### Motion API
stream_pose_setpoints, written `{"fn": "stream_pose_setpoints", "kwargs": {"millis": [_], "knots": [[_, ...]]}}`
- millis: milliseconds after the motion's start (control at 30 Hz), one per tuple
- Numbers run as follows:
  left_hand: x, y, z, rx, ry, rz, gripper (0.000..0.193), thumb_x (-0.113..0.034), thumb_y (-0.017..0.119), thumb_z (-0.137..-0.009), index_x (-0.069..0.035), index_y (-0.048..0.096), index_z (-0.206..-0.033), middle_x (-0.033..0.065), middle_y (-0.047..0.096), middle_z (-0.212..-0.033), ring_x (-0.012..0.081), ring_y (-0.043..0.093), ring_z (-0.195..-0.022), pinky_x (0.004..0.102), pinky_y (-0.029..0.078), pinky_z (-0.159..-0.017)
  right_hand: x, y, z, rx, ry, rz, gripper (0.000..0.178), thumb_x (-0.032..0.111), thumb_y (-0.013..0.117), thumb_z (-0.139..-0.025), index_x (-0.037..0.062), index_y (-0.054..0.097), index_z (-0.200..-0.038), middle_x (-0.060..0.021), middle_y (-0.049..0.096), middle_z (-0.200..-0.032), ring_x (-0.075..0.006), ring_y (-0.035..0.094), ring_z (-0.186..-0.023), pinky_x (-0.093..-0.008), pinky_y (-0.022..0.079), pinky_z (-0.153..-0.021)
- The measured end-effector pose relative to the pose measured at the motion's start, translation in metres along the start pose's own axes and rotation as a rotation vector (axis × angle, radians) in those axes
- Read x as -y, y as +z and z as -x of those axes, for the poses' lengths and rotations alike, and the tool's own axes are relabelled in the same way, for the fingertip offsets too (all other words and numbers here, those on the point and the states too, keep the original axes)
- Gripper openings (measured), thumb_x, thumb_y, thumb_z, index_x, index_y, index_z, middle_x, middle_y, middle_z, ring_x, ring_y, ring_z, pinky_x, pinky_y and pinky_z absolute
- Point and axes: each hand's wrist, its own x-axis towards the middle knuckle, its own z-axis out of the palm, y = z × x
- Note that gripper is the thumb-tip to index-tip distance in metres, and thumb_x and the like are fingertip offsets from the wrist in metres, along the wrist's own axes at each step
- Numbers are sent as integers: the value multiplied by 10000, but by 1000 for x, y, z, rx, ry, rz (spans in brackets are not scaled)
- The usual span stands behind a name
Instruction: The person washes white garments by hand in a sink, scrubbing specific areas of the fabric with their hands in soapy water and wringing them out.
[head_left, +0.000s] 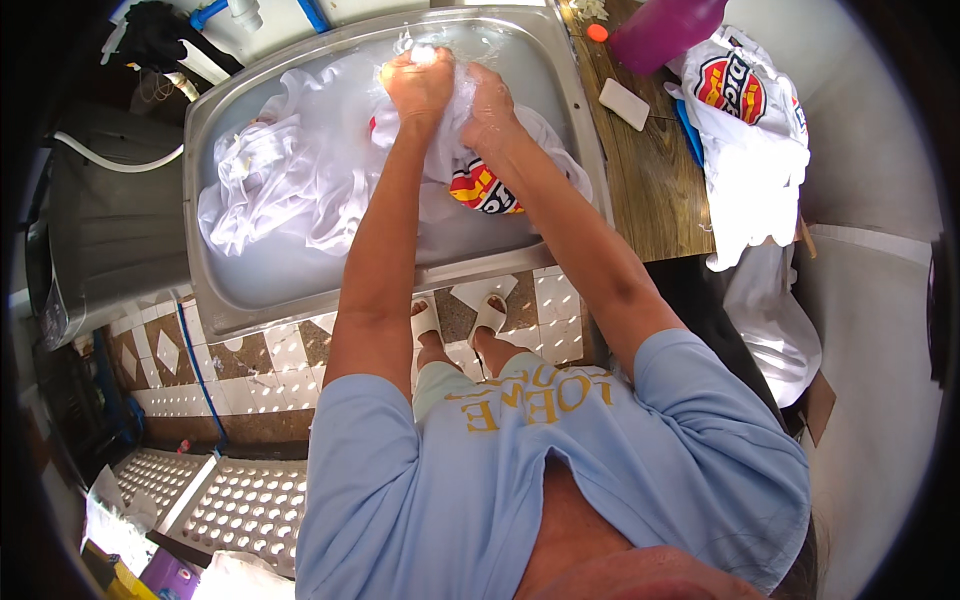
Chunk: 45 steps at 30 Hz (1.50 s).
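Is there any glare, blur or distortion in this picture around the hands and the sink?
Head view: bright glare whitens the cloth above the left hand; the right hand is evenly lit; the sink rim bows from fisheye distortion; corners are black; focus looks sharp.

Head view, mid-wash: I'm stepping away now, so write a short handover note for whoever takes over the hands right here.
Left hand: fisted in a tight grip on a bunched part of the white garment, at the far end of the metal sink.
Right hand: closed on the same bunch, right beside the left.
Things: the garment lies in cloudy water, its red and yellow print showing below the right wrist. A bar of soap and a purple bottle sit on the wooden counter; another white printed garment hangs over its edge.
Done: garment soaked.
Left: it is not yet out of the sink.
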Motion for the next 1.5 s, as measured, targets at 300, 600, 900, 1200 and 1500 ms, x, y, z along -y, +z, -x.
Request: {"fn": "stream_pose_setpoints", "kwargs": {"millis": [300, 600, 900, 1200, 1500], "knots": [[3, 13, 12, 152, 99, -43, 167, -94, 610, -683, 5, 562, -556, 3, 541, -513, 84, 452, -478, 277, 407, -494, 19, -21, -27, 228, -361, 842, 154, 232, 606, -787, 92, 587, -848, -39, 591, -777, -163, 574, -686, -314, 486, -650], [-2, -74, 4, 84, 476, -799, 530, -559, 680, -697, -117, 675, -990, 78, 534, -1079, 263, 504, -1003, 460, 364, -843, 125, -33, 89, 288, -542, 1757, 481, 430, 705, -706, 73, 598, -1011, -132, 562, -1076, -268, 538, -987, -372, 439, -848], [-18, -61, 6, 694, 307, -431, 235, -247, 631, -822, -14, 607, -839, 113, 541, -791, 276, 553, -713, 348, 450, -661, 117, -108, 148, 334, -865, 2330, 308, 341, 671, -736, 87, 633, -908, -56, 564, -1012, -215, 517, -979, -416, 382, -841], [-49, -43, 35, 437, 400, -352, 352, -389, 660, -790, -43, 609, -756, 89, 614, -745, 245, 602, -666, 369, 465, -589, 153, -32, 95, 163, -723, 1136, 213, 247, 475, -939, 66, 504, -830, -11, 518, -679, -100, 492, -614, -240, 392, -553], [-31, -43, 91, 724, 189, -291, 281, -287, 502, -873, -28, 607, -838, 61, 598, -680, 235, 556, -592, 352, 398, -535, 203, 42, 133, 514, -618, 679, 186, 215, 570, -894, 75, 484, -979, -27, 554, -778, -94, 518, -607, -237, 447, -550]]}}
